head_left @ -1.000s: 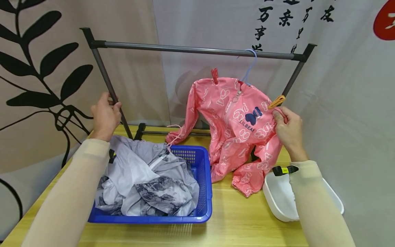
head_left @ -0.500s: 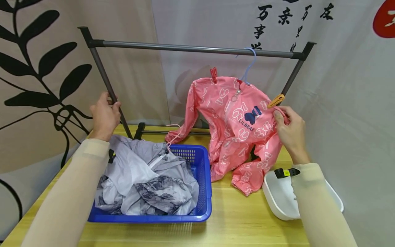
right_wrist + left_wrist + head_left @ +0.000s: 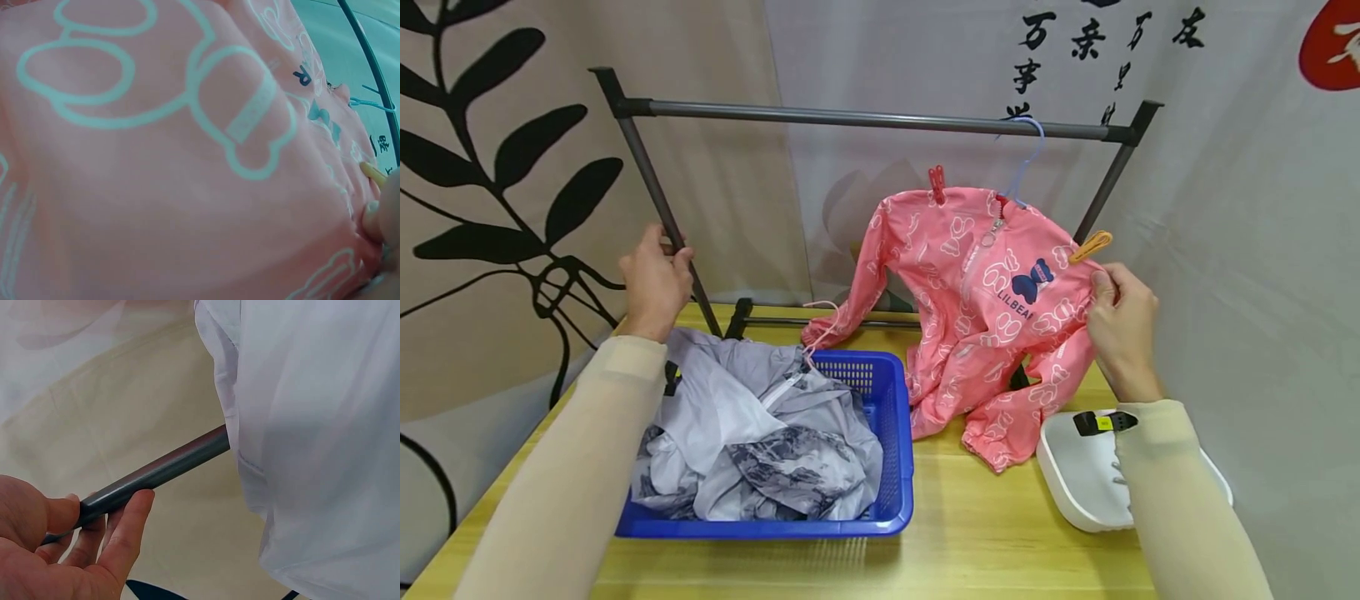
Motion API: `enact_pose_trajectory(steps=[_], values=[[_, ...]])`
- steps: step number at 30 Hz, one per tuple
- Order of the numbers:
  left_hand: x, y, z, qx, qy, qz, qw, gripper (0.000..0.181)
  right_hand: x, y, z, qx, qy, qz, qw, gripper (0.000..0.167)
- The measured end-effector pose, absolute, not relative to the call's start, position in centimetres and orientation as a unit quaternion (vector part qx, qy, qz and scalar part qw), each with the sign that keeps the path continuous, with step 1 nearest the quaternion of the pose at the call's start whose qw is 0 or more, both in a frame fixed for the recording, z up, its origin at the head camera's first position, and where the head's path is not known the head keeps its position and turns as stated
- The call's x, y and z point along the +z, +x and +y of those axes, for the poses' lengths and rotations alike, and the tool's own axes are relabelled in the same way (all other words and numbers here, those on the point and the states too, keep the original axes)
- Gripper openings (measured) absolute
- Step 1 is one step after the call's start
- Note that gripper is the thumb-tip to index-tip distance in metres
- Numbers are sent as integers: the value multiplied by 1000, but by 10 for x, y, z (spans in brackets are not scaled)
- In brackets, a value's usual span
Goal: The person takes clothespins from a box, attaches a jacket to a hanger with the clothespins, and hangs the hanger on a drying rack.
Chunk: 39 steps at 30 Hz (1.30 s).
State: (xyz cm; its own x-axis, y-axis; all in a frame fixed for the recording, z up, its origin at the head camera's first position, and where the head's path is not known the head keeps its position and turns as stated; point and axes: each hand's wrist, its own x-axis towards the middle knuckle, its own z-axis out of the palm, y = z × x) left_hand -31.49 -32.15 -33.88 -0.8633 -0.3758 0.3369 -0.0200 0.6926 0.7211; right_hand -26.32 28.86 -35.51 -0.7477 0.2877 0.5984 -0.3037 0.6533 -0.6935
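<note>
A pink jacket [image 3: 962, 308] with white bear outlines hangs from a blue hanger [image 3: 1028, 158] on the top bar of a grey rack [image 3: 850, 117]. My right hand [image 3: 1123, 329] pinches the jacket's sleeve near the shoulder, just below a yellow clothespin [image 3: 1092, 247]. On the opposite shoulder sits a red clothespin [image 3: 937, 184]. My left hand [image 3: 657, 283] grips the rack's left post, and the left wrist view shows thumb and fingers around that post [image 3: 156, 472]. Pink fabric [image 3: 156, 206] fills most of the right wrist view, where only part of the right hand shows.
A blue basket [image 3: 898, 450] on the wooden table [image 3: 985, 542] holds grey and white clothing [image 3: 760, 442] with a pink hanger [image 3: 823, 329] on top. Partly under the right forearm stands a white tray [image 3: 1067, 492]. A printed cloth backdrop is behind the rack.
My right hand has moved a little to the right, drawing the pink jacket, its clothespins and the blue hanger along the bar with it. The left hand has stayed on the post.
</note>
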Motion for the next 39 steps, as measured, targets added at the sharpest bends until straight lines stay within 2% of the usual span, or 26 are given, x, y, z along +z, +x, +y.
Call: enact_pose_trajectory(steps=[16,23,30,35,39], values=[[-337,-312,-320,-378,119,-884,247,39,-361,-248,294,394,26,-860,324,43],[-334,-305,-319,-361,129,-900,210,49,-365,-237,291,341,65,-866,361,49],[-321,-283,-320,-309,131,-935,115,73,-372,-223,286,314,98,-847,417,49],[-321,-268,-316,-267,102,-954,88,70,-379,-212,279,295,124,-838,442,49],[-328,-259,-310,-225,46,-970,81,60,-386,-204,272,278,140,-836,452,49]])
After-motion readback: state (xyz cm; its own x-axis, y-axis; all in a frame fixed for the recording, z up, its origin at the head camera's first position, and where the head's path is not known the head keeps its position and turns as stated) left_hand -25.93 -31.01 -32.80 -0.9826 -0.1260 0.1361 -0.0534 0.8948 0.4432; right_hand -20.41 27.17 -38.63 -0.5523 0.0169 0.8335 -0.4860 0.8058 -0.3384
